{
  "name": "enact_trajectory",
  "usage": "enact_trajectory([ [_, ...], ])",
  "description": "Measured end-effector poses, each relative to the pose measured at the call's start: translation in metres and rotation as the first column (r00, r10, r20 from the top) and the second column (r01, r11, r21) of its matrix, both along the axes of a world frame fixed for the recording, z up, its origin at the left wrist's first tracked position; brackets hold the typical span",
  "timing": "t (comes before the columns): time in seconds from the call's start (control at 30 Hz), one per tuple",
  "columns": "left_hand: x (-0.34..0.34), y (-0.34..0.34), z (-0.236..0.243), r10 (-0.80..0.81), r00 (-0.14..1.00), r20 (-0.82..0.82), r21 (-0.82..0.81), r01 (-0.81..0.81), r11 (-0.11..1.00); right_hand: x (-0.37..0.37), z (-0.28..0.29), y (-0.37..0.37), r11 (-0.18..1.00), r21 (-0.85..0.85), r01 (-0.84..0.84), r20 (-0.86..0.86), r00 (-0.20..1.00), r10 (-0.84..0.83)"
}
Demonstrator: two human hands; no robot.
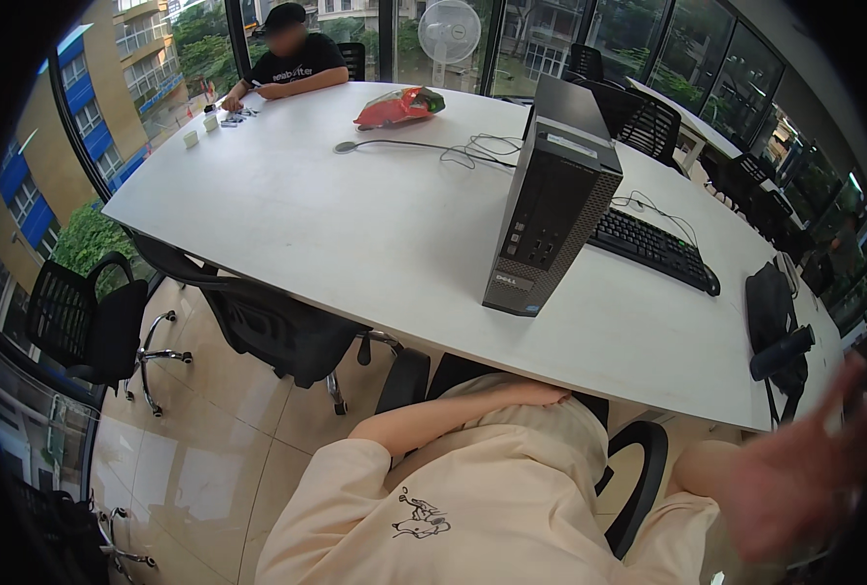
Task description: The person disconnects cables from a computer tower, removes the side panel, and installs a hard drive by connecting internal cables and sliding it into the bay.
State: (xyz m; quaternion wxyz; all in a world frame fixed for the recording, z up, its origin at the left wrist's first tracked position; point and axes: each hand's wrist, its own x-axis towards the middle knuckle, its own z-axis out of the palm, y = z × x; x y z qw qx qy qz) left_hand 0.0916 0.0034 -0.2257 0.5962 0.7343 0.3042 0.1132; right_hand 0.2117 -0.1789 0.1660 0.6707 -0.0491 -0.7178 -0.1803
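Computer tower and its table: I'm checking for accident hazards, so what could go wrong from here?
The computer tower stands upright by the near edge of the white table, so a bump might topple it. If the raised right hand swings forward, it could knock the black bag off the table's right end.

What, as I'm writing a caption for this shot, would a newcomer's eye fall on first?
Probably the black computer tower, standing upright on the white table, just left of the keyboard. The right hand would likely come next, large and blurred at the lower right. Farther off, the red bag stands out against the pale tabletop, toward the far edge.
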Motion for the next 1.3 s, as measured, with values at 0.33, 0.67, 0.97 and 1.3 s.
enact_trajectory([
  [0.33,-0.024,-0.020,0.014,0.114,0.992,0.061,0.121,-0.121,0.985,-0.141,-0.116,0.200,0.744,-0.604,0.286,-0.026,0.926,-0.377],
  [0.67,-0.039,-0.024,0.028,0.074,0.995,0.067,0.305,-0.091,0.948,-0.154,-0.122,0.218,0.706,-0.549,0.447,-0.090,0.808,-0.582],
  [0.97,-0.016,-0.044,0.060,-0.195,0.974,-0.115,0.460,0.226,0.859,-0.074,-0.121,0.199,0.769,-0.584,0.260,-0.075,0.926,-0.370],
  [1.3,-0.122,-0.011,0.213,0.166,0.874,0.457,0.546,-0.423,0.724,0.085,-0.118,0.179,0.697,-0.703,-0.140,-0.147,0.988,0.050],
])
